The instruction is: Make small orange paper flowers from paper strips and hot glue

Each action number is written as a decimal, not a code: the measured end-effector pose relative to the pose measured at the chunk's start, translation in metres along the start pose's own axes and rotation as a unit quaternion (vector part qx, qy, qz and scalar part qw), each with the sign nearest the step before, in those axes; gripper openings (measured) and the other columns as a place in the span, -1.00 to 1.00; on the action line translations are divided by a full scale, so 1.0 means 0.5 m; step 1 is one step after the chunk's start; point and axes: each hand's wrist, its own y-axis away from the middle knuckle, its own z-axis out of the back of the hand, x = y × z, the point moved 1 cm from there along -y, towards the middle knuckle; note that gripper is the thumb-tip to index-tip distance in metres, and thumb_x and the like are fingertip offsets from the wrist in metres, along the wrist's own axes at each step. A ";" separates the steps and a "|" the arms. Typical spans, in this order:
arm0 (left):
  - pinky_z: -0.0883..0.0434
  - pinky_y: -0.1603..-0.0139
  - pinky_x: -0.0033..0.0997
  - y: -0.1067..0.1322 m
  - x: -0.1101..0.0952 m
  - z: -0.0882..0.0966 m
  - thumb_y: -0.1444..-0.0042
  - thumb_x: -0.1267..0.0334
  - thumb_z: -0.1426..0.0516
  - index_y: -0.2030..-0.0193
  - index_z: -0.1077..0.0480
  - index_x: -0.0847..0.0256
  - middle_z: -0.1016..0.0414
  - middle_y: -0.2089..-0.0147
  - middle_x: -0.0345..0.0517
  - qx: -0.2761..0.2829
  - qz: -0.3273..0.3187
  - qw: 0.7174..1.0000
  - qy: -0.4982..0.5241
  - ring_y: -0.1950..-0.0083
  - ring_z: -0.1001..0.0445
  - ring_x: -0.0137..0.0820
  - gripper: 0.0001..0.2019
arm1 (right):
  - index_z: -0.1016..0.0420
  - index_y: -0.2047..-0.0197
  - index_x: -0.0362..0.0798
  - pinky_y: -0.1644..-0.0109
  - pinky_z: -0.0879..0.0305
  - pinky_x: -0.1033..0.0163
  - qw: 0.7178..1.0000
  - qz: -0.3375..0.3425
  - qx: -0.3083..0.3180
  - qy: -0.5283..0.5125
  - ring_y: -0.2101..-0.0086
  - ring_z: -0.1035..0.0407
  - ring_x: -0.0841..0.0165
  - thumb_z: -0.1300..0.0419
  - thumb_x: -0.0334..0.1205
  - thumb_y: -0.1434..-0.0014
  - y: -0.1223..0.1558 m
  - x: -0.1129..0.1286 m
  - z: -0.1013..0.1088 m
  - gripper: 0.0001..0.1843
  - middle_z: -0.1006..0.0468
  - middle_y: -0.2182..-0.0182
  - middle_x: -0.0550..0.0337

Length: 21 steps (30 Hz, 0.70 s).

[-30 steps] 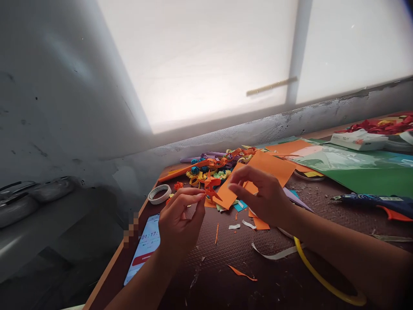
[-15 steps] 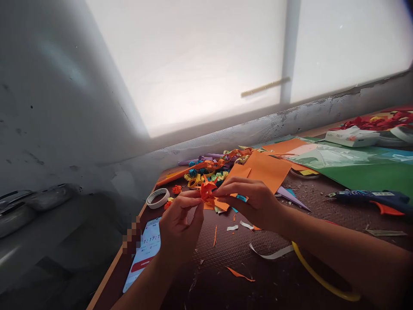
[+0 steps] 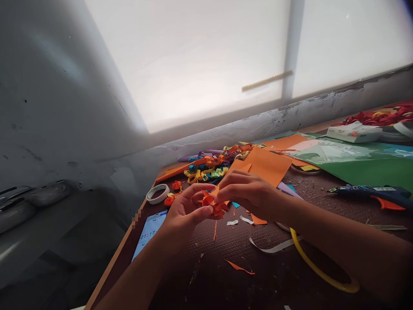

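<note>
An orange folded-paper flower point(image 3: 217, 207) with pointed petals is held above the brown table. My left hand point(image 3: 189, 209) grips it from the left, thumb in front and fingers behind. The fingertips of my right hand point(image 3: 247, 191) are bent together at the flower's upper right side, touching a petal; the thumb is mostly hidden. Behind the hands lie orange paper sheets point(image 3: 267, 165) and a pile of coloured paper flowers and curled strips point(image 3: 206, 168).
A tape roll point(image 3: 158, 194) and a phone point(image 3: 150, 232) lie at the table's left edge. A glue gun point(image 3: 368, 191), green sheets point(image 3: 371, 171) and a tissue pack point(image 3: 353, 131) are at right. A yellow ring point(image 3: 318, 269) and paper scraps point(image 3: 240, 268) lie nearer.
The orange paper flower has been lowered and turned, so its petals now face down to the right. My left hand has wrapped further around it, and my right fingers have curled in.
</note>
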 end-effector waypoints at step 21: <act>-0.50 0.04 -0.42 0.007 0.038 -0.010 -0.20 0.38 -0.26 0.09 -0.48 0.11 -0.57 0.14 -0.13 -0.066 -0.203 0.951 -0.225 0.10 -0.54 -0.40 -0.84 | -0.53 0.18 -0.07 0.13 -0.45 0.22 0.987 -0.076 -0.123 -0.077 0.24 -0.48 0.37 -0.34 -0.33 -0.23 0.007 0.017 -0.036 -0.91 -0.59 0.25 0.10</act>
